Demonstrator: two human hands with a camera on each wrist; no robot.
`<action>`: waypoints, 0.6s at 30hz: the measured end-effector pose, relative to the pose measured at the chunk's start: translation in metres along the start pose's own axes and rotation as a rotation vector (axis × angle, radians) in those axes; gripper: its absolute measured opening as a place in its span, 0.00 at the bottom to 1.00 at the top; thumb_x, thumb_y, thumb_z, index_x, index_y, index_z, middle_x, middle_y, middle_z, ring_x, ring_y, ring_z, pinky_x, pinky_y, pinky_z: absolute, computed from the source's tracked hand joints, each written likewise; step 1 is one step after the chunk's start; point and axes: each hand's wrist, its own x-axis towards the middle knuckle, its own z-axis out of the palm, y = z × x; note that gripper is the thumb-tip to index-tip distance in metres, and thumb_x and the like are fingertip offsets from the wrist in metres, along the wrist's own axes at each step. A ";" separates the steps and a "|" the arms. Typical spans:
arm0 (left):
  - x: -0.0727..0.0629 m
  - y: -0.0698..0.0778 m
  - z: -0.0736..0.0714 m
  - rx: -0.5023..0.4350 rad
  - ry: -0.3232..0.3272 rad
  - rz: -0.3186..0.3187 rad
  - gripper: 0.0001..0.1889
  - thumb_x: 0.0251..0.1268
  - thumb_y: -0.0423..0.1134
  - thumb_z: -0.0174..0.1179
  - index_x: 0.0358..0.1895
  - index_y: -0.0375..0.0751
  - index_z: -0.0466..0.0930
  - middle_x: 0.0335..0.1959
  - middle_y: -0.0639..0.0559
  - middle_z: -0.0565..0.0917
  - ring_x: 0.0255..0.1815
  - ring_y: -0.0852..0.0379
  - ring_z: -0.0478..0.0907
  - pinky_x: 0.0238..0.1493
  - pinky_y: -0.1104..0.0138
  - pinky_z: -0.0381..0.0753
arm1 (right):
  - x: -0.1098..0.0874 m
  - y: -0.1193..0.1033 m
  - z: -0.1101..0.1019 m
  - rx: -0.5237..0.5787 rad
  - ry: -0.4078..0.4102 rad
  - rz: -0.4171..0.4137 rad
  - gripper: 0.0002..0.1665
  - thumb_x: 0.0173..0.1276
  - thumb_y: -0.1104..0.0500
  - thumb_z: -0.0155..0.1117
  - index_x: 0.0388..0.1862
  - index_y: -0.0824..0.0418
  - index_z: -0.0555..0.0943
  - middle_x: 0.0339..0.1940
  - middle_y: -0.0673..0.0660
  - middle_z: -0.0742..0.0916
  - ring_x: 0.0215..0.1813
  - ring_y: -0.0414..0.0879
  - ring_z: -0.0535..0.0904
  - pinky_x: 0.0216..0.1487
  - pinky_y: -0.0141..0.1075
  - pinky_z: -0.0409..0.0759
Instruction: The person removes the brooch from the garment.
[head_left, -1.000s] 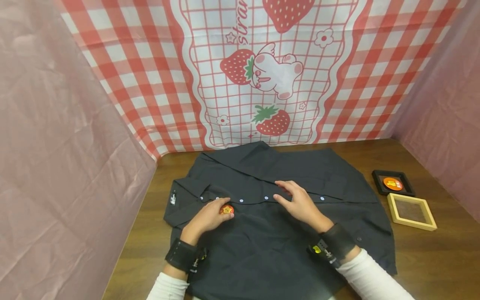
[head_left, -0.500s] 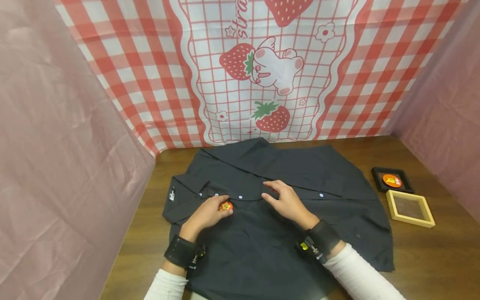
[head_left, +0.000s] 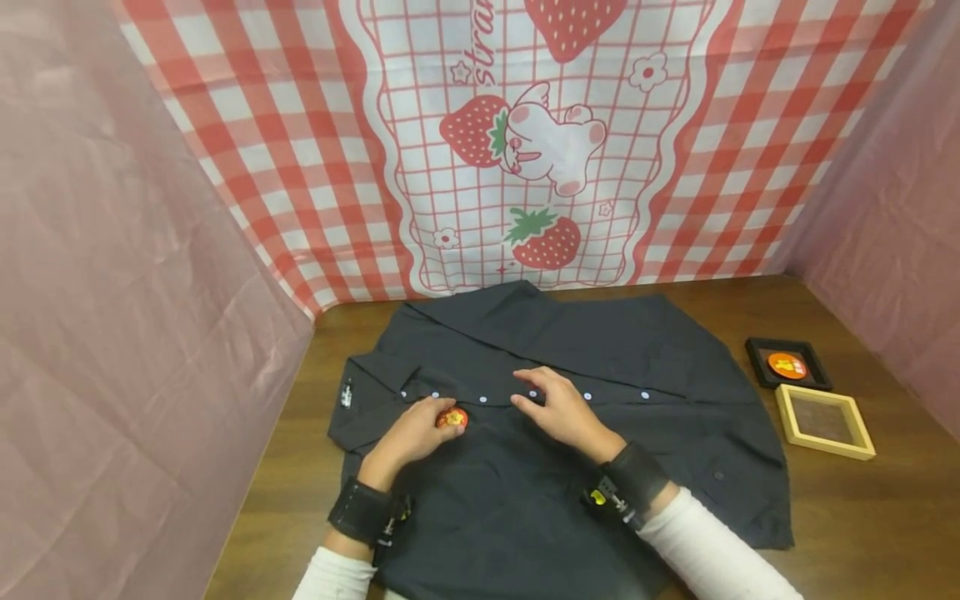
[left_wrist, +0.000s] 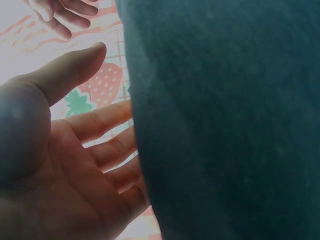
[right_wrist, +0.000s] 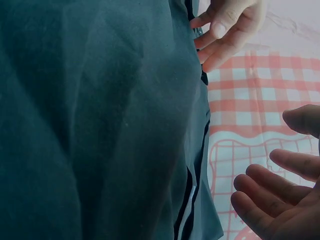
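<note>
A dark grey short-sleeved shirt lies spread on the wooden table, its row of small white buttons running across the middle. By the collar end, my left hand rests low over the cloth, thumb and index finger at either side of a round red badge with a gold flower-like pattern. In the left wrist view its fingers are nearly straight and the thumb stands apart. My right hand hovers over the button row near the shirt's middle, fingers spread and holding nothing; the right wrist view shows its relaxed fingers too.
On the table's right, a black square frame bears an orange round badge. Just in front of it lies a pale wooden frame. A red checked strawberry cloth hangs behind, with pink fabric walls at both sides.
My right hand has moved left along the button row, uncovering buttons to its right. My left hand and the red badge have stayed in place.
</note>
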 end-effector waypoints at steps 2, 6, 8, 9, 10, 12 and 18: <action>-0.001 -0.001 0.000 0.010 0.007 0.012 0.26 0.64 0.46 0.64 0.61 0.34 0.76 0.61 0.40 0.79 0.65 0.42 0.73 0.65 0.49 0.71 | 0.000 -0.001 0.002 -0.004 -0.005 0.003 0.24 0.66 0.54 0.66 0.59 0.62 0.79 0.53 0.59 0.84 0.52 0.55 0.82 0.52 0.49 0.81; -0.002 -0.003 0.001 0.024 0.012 0.013 0.26 0.60 0.43 0.68 0.59 0.35 0.78 0.61 0.39 0.79 0.68 0.40 0.70 0.67 0.48 0.69 | 0.001 -0.002 0.007 -0.009 -0.018 0.005 0.25 0.66 0.55 0.67 0.59 0.63 0.79 0.53 0.59 0.84 0.51 0.54 0.82 0.51 0.48 0.81; -0.002 -0.004 0.002 0.035 0.012 0.015 0.26 0.56 0.41 0.70 0.59 0.36 0.78 0.60 0.39 0.79 0.69 0.39 0.69 0.67 0.47 0.68 | 0.001 -0.004 0.009 -0.002 -0.024 0.005 0.25 0.66 0.55 0.67 0.59 0.63 0.79 0.52 0.60 0.85 0.50 0.54 0.82 0.50 0.48 0.80; -0.002 -0.004 0.002 0.039 0.010 0.013 0.26 0.55 0.40 0.71 0.58 0.36 0.79 0.60 0.39 0.79 0.70 0.38 0.68 0.68 0.47 0.68 | 0.001 -0.004 0.010 0.002 -0.025 0.005 0.25 0.65 0.55 0.67 0.60 0.63 0.79 0.52 0.60 0.85 0.50 0.54 0.81 0.50 0.48 0.80; -0.002 -0.004 0.002 0.043 0.010 0.012 0.27 0.54 0.39 0.72 0.58 0.37 0.79 0.60 0.40 0.80 0.70 0.38 0.68 0.68 0.47 0.68 | 0.001 -0.004 0.012 0.004 -0.024 0.004 0.25 0.65 0.55 0.67 0.59 0.63 0.79 0.52 0.60 0.85 0.50 0.53 0.82 0.50 0.48 0.80; -0.002 -0.004 0.002 0.048 0.010 0.019 0.26 0.53 0.39 0.72 0.58 0.37 0.79 0.59 0.39 0.80 0.70 0.37 0.68 0.68 0.46 0.67 | 0.001 -0.005 0.014 0.009 -0.027 0.008 0.25 0.65 0.56 0.68 0.59 0.63 0.79 0.52 0.60 0.85 0.50 0.53 0.82 0.51 0.48 0.81; -0.003 -0.003 0.000 0.039 0.005 0.026 0.26 0.53 0.37 0.72 0.57 0.37 0.79 0.58 0.39 0.80 0.65 0.39 0.72 0.66 0.46 0.69 | 0.003 -0.007 0.018 0.022 -0.043 0.017 0.25 0.64 0.56 0.68 0.59 0.63 0.79 0.51 0.61 0.84 0.51 0.53 0.82 0.52 0.49 0.81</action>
